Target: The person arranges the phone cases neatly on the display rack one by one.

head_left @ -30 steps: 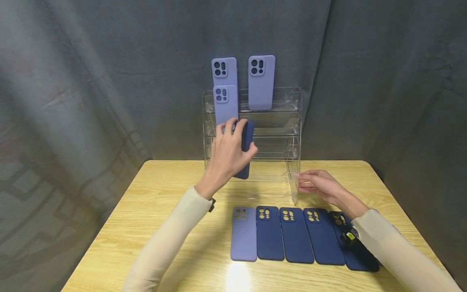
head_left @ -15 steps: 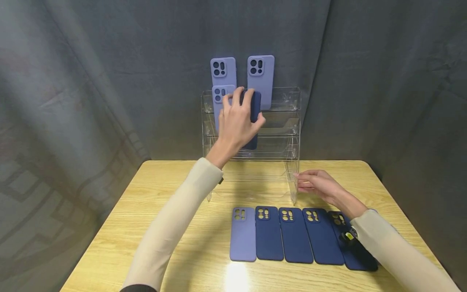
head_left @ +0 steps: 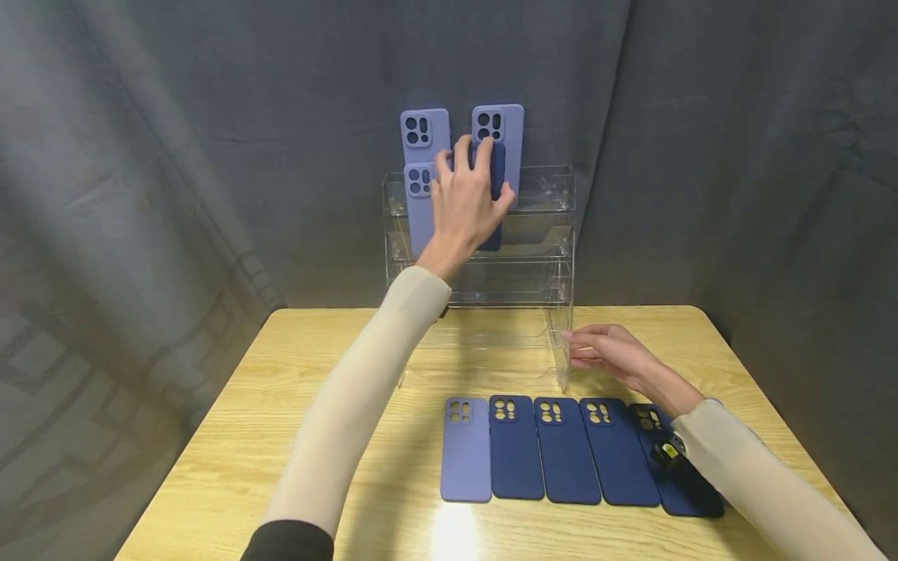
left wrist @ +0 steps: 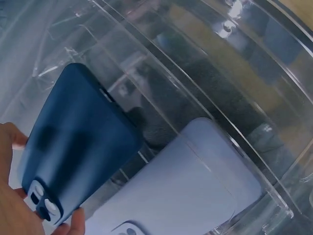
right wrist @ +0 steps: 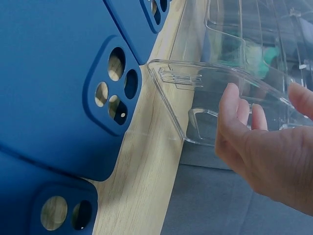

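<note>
Nearest, along the lower middle and lower right of the frame, five cases lie flat in a row on the tabletop [head_left: 295, 421]: a flat lilac case [head_left: 466, 460] at the left end, then four flat navy cases [head_left: 517, 460], the rightmost partly covered by the right sleeve [head_left: 761, 475]. None of these five is on the rack [head_left: 533, 297], so they appear to be the part left over.

Farther back, at right of centre, the right hand [head_left: 613, 354] is beside the rack's side panel, fingers loosely bent and thumb well apart from them. The fingertips seem to touch the panel; it looks like steadying rather than a firm grip.

At the centre, the left hand [head_left: 463, 204] grasps the held case [left wrist: 80, 132], a navy one, with the fingers over its camera end. It is roughly level with the rack's second tier, in front of the upper-right lilac case [head_left: 514, 117]. Whether its lower end rests on the tier cannot be told, so this placement is best judged as under way.

Two more lilac cases stand at upper left, the front case [head_left: 421, 214] a tier below the rear case [head_left: 426, 125]. That makes three that look done. Behind everything hangs a grey curtain [head_left: 316, 156].
</note>
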{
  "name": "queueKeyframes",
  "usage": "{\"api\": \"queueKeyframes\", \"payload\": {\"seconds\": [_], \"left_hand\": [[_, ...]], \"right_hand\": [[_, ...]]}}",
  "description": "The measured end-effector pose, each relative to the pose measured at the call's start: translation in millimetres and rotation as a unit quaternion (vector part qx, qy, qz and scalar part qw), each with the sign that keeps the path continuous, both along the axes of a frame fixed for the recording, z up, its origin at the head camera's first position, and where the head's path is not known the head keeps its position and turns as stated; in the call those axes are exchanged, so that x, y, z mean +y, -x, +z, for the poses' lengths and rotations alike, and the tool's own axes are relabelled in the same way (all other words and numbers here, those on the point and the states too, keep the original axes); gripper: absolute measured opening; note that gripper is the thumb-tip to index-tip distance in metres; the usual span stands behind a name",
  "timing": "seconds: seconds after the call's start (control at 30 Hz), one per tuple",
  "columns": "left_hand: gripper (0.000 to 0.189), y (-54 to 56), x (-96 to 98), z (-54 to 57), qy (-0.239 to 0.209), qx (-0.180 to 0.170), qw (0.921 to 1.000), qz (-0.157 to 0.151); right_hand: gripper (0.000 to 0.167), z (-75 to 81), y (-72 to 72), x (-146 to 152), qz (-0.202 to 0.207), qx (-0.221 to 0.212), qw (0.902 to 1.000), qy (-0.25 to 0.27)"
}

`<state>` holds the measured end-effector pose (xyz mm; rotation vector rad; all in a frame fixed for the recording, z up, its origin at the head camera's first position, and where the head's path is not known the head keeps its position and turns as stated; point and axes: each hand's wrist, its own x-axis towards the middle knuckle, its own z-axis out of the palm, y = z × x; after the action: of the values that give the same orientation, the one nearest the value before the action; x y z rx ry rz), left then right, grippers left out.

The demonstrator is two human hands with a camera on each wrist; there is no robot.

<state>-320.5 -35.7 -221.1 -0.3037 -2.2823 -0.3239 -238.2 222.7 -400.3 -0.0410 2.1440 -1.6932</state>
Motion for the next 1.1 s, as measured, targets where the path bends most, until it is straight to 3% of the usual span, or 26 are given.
{"api": "queueKeyframes", "payload": {"seconds": [0.23,0.5,0.83,1.1], "left_hand": [[0.063,12.7,9.0,-2.8,-0.011,0.02,0.9997,0.008],[0.064,20.8,14.3,-9.8,-0.019,0.014,0.9995,0.022],[0.063,21.8,19.8,-15.2,-0.015,-0.001,0.9996,0.025],[0.062,24.7,21.1,-26.4,-0.018,-0.014,0.9992,0.034]], "right_hand": [[0.071,1.3,-1.4,-1,-0.003,-0.002,1.0,0.001],[0.072,0.7,-1.3,-3,0.0,-0.003,1.0,0.005],[0.068,-0.9,-1.3,-3,0.001,-0.001,0.9999,0.012],[0.07,-1.2,-0.3,-2,-0.003,-0.002,0.9999,0.012]]}}
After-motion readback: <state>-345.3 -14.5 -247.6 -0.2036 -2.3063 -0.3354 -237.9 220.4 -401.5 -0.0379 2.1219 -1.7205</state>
